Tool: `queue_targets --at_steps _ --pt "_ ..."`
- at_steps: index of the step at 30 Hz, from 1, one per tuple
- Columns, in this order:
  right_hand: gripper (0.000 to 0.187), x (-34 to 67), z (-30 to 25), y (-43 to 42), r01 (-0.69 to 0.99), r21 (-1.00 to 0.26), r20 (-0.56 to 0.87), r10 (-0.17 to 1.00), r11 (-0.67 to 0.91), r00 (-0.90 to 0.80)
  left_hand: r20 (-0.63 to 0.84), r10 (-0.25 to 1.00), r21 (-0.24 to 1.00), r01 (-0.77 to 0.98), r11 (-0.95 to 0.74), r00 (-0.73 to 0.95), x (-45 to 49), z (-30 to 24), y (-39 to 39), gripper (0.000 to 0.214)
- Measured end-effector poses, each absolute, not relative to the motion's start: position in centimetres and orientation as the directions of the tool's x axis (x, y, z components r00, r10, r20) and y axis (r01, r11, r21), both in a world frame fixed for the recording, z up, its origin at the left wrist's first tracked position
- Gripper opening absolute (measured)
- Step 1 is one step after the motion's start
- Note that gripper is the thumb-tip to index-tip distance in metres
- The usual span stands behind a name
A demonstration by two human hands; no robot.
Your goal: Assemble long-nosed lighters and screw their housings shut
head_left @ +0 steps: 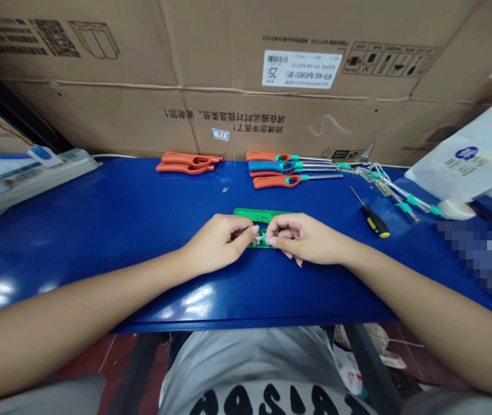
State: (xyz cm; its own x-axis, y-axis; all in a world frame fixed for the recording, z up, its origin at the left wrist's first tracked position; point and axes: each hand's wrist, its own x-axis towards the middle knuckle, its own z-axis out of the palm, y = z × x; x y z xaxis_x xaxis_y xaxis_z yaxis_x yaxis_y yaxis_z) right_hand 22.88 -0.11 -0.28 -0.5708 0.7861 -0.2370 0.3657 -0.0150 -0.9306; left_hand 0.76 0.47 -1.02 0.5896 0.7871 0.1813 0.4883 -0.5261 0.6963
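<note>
Both hands met mid-table over a green lighter shell (pixel 259 215) lying flat on the blue table (pixel 98 230). Left hand (pixel 217 242) and right hand (pixel 301 237) each pinched a small part at its near edge; fingers hid the part. Screwdriver (pixel 371 214) lay apart, right.

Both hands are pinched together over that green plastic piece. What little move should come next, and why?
Probably seat the small part into the green shell: left hand and right hand both pinch it at the shell's near edge, and the shell lies flat on the blue table.
</note>
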Motion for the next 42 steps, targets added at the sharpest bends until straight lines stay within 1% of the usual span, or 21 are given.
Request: queue_targets --at_steps 28,42 --pt "0.022 22.91 -0.56 -0.11 0.383 -0.924 -0.231 0.784 0.008 -0.576 0.167 0.796 0.686 0.511 -0.518 0.582 0.87 -1.11 0.25 0.04" --pt "0.016 23.01 -0.71 -0.06 0.392 -0.92 -0.221 0.782 0.032 -0.583 0.167 0.803 0.683 0.52 -0.513 0.572 0.97 -1.09 0.21 0.041"
